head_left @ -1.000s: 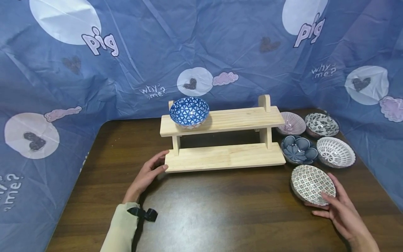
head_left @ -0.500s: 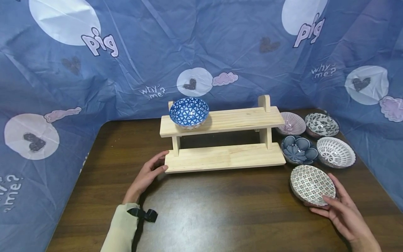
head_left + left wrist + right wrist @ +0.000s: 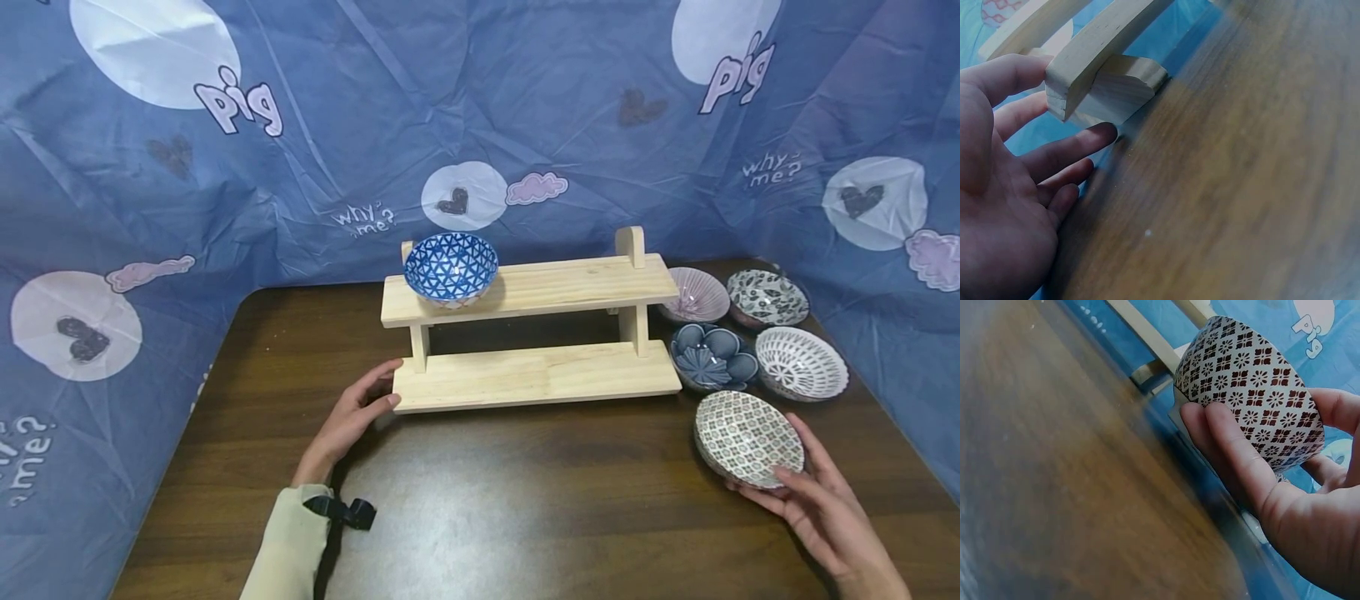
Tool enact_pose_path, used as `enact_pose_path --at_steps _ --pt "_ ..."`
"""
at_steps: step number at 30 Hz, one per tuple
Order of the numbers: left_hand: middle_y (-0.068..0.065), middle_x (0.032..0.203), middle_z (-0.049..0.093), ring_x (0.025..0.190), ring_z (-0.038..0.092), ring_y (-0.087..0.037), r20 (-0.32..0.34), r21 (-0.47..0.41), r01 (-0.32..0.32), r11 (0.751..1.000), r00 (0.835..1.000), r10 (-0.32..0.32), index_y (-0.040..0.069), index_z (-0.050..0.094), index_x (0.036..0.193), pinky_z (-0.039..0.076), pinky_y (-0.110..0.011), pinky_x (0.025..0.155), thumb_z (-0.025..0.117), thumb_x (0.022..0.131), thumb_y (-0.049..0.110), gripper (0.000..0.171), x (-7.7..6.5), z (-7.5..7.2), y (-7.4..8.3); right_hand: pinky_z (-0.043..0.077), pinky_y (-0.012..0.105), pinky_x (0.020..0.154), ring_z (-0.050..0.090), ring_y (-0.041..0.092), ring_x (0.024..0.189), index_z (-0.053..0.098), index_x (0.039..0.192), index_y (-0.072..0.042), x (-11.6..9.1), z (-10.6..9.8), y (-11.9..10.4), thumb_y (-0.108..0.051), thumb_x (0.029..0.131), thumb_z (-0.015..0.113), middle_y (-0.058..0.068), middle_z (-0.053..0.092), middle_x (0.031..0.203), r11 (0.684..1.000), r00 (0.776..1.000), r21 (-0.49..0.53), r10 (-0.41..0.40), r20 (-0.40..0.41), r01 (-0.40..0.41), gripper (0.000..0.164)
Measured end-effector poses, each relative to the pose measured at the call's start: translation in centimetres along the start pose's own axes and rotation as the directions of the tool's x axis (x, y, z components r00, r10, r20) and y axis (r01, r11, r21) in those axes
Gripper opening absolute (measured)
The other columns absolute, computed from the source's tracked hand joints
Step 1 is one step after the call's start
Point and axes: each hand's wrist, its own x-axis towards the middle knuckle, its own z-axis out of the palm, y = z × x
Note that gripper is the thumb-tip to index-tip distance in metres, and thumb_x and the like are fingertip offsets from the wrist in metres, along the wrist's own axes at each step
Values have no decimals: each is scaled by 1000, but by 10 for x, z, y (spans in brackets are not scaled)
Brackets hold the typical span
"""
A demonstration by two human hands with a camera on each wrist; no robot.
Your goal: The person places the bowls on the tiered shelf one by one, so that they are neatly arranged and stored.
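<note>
In the head view my right hand [image 3: 823,508] grips a patterned bowl [image 3: 750,439], the thumb at its rim and other fingers against its underside. The right wrist view shows the bowl's outer wall [image 3: 1254,381] with dark red flower and square motifs; the bowl is tilted. My left hand [image 3: 347,422] touches the left end of a two-tier wooden shelf [image 3: 536,375] with thumb and finger. In the left wrist view the other fingers [image 3: 1072,150] extend loosely, beside the board's end. A blue-and-white triangle-patterned bowl [image 3: 452,267] stands at the left of the upper tier.
Right of the shelf, a pink ribbed bowl [image 3: 697,295], a leaf-patterned bowl [image 3: 768,297], a blue petal-shaped bowl [image 3: 712,357] and a white latticed bowl [image 3: 801,363] stand close together on the brown table [image 3: 540,500]. A blue printed cloth [image 3: 337,150] hangs behind and at the sides.
The patterned bowl in my right hand has shifted slightly to the right and tipped a little. The left hand and the shelf keep their places.
</note>
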Motion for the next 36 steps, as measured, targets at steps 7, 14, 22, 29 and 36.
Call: enact_pose_path --at_steps 7,14,22,29,36 --pt "-22 138 58 117 53 -19 5 -4 -2 1000 1000 2 13 47 148 44 -29 92 62 98 18 53 1 1 0 43 60 104 51 44 134 14 162 -26 2 6 -2 16 98 2 5 40 154 1000 1000 -7 1 -6 -1 78" --pt "-22 138 57 118 52 -22 6 -5 0 1000 1000 0 14 47 149 45 -29 92 62 98 18 53 0 0 -1 43 60 104 50 44 134 14 161 -25 12 15 -3 16 97 2 7 40 155 1000 1000 -11 12 10 -12 77" --pt "-23 138 57 117 52 -21 12 -12 -5 1000 1000 5 13 46 149 45 -28 92 62 98 17 53 0 0 1 43 60 104 50 45 135 12 162 -25 27 28 -3 17 97 3 9 40 155 1000 999 1 27 38 -27 78" --pt "-23 138 57 115 54 -16 12 -12 -11 1000 1000 11 12 46 149 45 -25 91 61 98 17 53 -1 0 1 44 60 103 51 45 134 9 162 -25 41 37 -2 17 98 4 9 40 155 999 998 -22 40 47 -39 77" --pt "-24 139 56 119 52 -26 8 -12 -4 1000 1000 4 11 46 148 44 -27 92 61 98 17 53 0 0 0 44 59 103 51 47 132 9 162 -24 56 46 -3 17 98 6 13 40 153 998 998 -39 45 52 -43 76"
